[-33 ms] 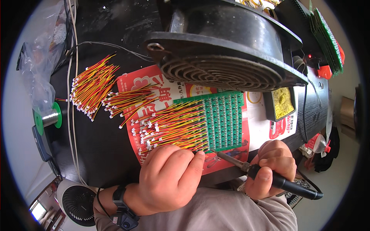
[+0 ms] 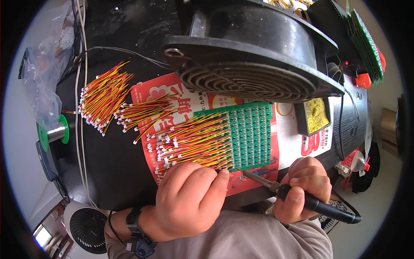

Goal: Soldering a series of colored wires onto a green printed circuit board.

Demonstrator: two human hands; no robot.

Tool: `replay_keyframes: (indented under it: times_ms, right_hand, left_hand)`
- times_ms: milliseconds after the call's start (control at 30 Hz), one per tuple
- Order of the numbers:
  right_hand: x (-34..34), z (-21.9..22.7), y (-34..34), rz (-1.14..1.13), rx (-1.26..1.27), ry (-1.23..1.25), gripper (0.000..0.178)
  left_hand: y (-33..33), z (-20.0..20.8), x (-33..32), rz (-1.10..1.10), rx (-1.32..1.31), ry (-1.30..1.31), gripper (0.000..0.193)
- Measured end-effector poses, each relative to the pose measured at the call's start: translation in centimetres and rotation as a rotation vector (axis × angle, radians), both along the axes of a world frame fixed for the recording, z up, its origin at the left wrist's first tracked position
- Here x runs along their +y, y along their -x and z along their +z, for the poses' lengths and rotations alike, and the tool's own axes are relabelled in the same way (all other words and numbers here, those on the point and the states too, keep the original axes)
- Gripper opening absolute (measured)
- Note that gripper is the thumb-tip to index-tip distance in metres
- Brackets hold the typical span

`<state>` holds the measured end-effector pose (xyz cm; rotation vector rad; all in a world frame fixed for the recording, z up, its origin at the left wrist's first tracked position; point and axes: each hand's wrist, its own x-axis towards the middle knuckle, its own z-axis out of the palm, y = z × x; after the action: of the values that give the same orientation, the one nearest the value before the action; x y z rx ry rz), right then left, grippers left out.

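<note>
A soldering iron (image 2: 317, 204) with a black handle is gripped in my right hand (image 2: 308, 185). Its metal tip touches or nearly touches the near edge of a green circuit board panel (image 2: 250, 138), close to my left fingertips. My left hand (image 2: 192, 200) is closed, thumb and index pinching a wire at the panel's near left corner; the palm side is hidden. Rows of red, yellow and black wires (image 2: 198, 140) with white connectors run leftward from the panel. Two loose bunches of similar wires, one larger (image 2: 105, 97) and one smaller (image 2: 148, 111), lie farther left.
A large black fan (image 2: 254, 64) stands just beyond the panel. Right of it sits a tray with a yellow sponge (image 2: 317, 115). A solder spool (image 2: 56, 133) and pale cables (image 2: 78, 129) are on the left. Printed red paper (image 2: 148, 88) lies under the panel. Green boards (image 2: 366, 47) stand far right.
</note>
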<state>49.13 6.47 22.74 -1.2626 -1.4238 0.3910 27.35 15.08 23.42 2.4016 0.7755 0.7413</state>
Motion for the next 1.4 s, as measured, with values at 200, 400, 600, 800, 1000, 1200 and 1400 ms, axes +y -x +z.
replay_keyframes:
  times_ms: [200, 400, 600, 800, 1000, 1200, 1400]
  right_hand:
    - [0.11, 0.15, -0.14, 0.024, -0.023, 0.009, 0.021]
    - [0.35, 0.04, -0.19, 0.047, -0.036, 0.005, 0.02]
    - [0.47, 0.05, -0.22, 0.053, -0.035, 0.01, 0.02]
    - [0.33, 0.04, -0.17, 0.054, -0.039, 0.013, 0.02]
    - [0.1, 0.01, -0.06, 0.028, -0.015, -0.008, 0.02]
    - [-0.22, -0.23, -0.16, 0.009, 0.033, -0.044, 0.022]
    - [-0.18, -0.29, -0.32, 0.004, 0.026, -0.074, 0.021]
  left_hand:
    - [-0.07, 0.07, 0.09, 0.011, -0.022, 0.011, 0.019]
    - [0.05, 0.21, 0.01, 0.01, 0.003, 0.011, 0.021]
    - [0.02, 0.18, -0.04, 0.012, 0.001, 0.013, 0.021]
    - [0.05, 0.19, -0.01, 0.003, -0.001, 0.014, 0.021]
    - [0.0, 0.12, 0.09, 0.001, 0.0, 0.014, 0.022]
    - [0.03, 0.07, 0.05, 0.0, -0.003, 0.01, 0.022]
    - [0.12, 0.19, -0.14, -0.003, 0.022, -0.001, 0.022]
